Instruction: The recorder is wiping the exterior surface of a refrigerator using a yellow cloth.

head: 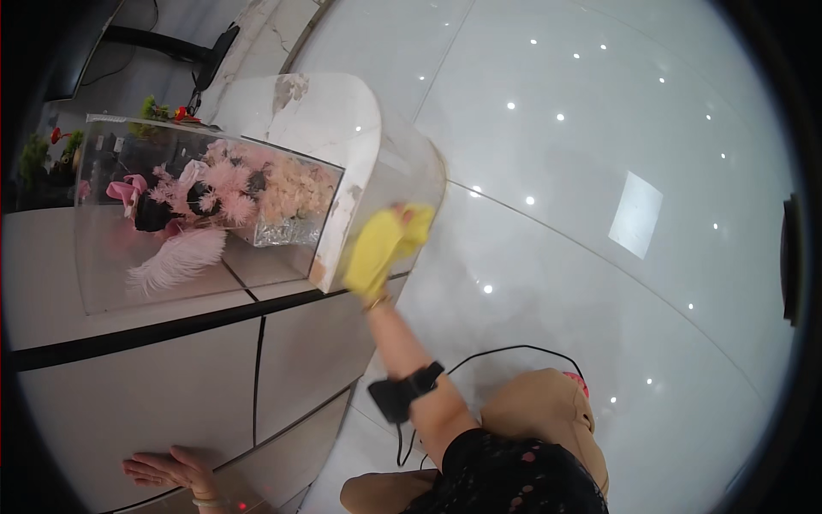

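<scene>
My right hand (406, 215) is wrapped in a yellow cloth (376, 250) and presses it against the curved end panel (404, 170) of a low cabinet. The cloth hides most of the hand, and some motion blur softens it. My left hand (164, 470) lies flat by the cabinet's pale drawer front (148, 398), thumb apart from the fingers, with nothing in it. Above that front, a clear acrylic box (270, 276) stands on the cabinet top. Pink artificial flowers (231, 186) and a white feather (180, 257) show inside it.
A monitor stand (215, 58) and small green plants (151, 119) are behind the box. Glossy floor tiles (578, 270) spread to the right, reflecting lights. A black cable (514, 347) runs from the black band (408, 392) on my right forearm past my knee (539, 405).
</scene>
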### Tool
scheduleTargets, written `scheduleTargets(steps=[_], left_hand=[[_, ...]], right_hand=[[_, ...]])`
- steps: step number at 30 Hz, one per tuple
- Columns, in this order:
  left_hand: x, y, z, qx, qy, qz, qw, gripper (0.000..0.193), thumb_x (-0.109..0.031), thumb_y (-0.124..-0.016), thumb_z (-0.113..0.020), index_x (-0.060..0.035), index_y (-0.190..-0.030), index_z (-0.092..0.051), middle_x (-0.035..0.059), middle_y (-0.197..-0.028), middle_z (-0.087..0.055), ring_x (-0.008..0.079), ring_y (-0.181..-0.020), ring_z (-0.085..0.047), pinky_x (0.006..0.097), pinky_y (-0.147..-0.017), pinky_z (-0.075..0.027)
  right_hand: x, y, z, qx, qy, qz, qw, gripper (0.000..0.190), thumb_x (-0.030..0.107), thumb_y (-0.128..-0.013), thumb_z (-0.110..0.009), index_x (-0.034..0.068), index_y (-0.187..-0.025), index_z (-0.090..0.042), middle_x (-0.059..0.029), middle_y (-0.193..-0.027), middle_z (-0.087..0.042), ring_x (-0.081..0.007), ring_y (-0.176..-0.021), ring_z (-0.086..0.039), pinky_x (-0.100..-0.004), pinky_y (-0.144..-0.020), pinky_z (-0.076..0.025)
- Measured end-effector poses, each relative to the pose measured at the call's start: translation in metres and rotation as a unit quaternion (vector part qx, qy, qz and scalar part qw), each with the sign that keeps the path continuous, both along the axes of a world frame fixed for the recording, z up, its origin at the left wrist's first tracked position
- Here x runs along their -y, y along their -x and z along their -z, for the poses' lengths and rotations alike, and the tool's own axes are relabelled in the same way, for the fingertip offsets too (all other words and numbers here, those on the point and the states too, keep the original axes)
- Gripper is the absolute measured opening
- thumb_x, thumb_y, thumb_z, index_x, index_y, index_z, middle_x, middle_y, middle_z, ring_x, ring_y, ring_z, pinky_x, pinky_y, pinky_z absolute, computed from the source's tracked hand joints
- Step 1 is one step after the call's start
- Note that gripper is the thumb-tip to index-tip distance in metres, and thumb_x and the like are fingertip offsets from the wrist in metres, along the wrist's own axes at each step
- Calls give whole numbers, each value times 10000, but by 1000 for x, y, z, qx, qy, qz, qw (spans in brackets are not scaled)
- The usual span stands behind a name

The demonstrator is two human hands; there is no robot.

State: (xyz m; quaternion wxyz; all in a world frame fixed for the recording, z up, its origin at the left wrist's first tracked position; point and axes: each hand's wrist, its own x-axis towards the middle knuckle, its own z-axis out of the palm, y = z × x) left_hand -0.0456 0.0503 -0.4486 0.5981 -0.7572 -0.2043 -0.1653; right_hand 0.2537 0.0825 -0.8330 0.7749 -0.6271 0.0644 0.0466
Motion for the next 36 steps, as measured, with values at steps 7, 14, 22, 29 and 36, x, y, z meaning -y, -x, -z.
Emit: scheduleTargets(steps=[7, 14, 22, 29, 36], left_hand=[[-8, -13, 35, 46, 49, 22, 998, 679, -412, -1050, -294, 16, -1552, -133, 198, -1636, -54, 327, -1522, -3, 493, -1204, 40], [-4, 17, -11, 14, 3, 8, 1000, 680, -412, -1042, -339, 8, -1550, -173, 214, -1629, -93, 365, -1516, -44, 525, -1199, 17], [-4, 11, 8, 47, 36, 0, 998, 690, -428, -1032, -331, 2, -1549, -175, 245, -1616, -106, 395, -1508, -61, 571, -1189, 21], [-1, 7, 12, 55, 63, 23, 996, 671, -364, -1011, -407, 30, -1526, -231, 259, -1607, -137, 421, -1501, -74, 596, -1182, 16], [-5, 29, 10, 54, 52, 8, 997, 662, -373, -992, -427, 23, -1504, -288, 271, -1592, -180, 449, -1488, -115, 659, -1159, -24]], right_hand=[[-7, -79, 155, -15, -360, -11, 933, 646, 252, -1023, -392, 139, -1589, -101, -141, -1638, -119, -265, -1493, -191, -379, -1193, -217], [20, 40, -81, 78, 120, -102, 984, 856, 194, -930, -592, 120, -1586, -47, -238, -1622, 3, -398, -1485, -145, -422, -1184, -235], [20, -138, -51, 96, 66, -48, 992, 532, 280, -1073, -294, 94, -1562, -199, -150, -1633, -122, -306, -1482, -204, -342, -1196, -194], [29, -114, -55, 21, 11, -55, 998, 599, 343, -1069, -302, 12, -1549, -165, -184, -1624, -111, -302, -1496, -162, -345, -1212, -153], [46, 38, -96, 28, 133, -195, 971, 754, 112, -975, -456, 37, -1567, 4, -232, -1621, 27, -376, -1502, -81, -419, -1213, -174]])
